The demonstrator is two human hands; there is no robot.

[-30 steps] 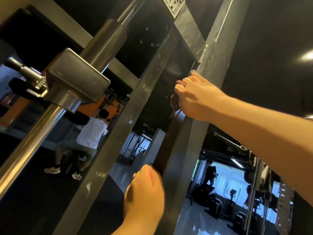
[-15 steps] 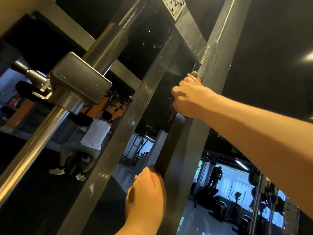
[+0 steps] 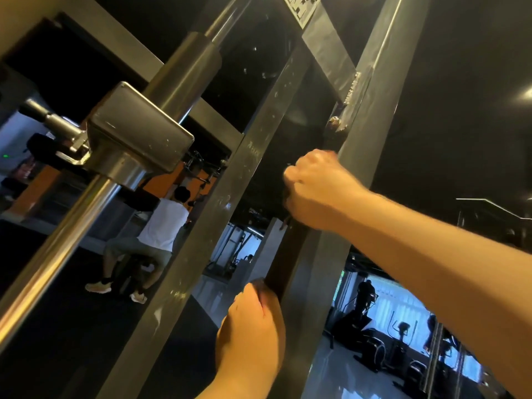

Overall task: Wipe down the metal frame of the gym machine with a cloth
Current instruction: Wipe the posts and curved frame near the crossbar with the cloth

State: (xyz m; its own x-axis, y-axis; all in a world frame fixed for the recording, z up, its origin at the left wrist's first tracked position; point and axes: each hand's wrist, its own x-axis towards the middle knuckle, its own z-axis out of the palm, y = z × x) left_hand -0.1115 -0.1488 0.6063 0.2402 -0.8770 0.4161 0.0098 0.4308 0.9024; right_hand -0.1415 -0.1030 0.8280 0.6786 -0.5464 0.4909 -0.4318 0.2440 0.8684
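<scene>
The grey metal frame of the machine rises steeply overhead. Its right upright post (image 3: 371,110) carries a dark cloth (image 3: 335,131), which peeks out above and below my right hand (image 3: 316,188). That hand is curled into a fist round the cloth and presses it against the inner edge of the post. Lower down, my left hand (image 3: 250,332) grips the same post by its dark inner edge, fingers wrapped behind it. A cross plate (image 3: 325,44) with a label joins the post near the top.
A second grey upright (image 3: 253,168) runs parallel on the left. Further left, a chrome guide rod (image 3: 57,249) passes through a dark slider block (image 3: 138,133). Behind the frame a person in a white shirt (image 3: 161,223) sits on equipment. Cardio machines (image 3: 374,341) stand by bright windows.
My right hand has slid down the post with the cloth, away from the cross plate and weld. My left hand has kept its grip lower on the post.
</scene>
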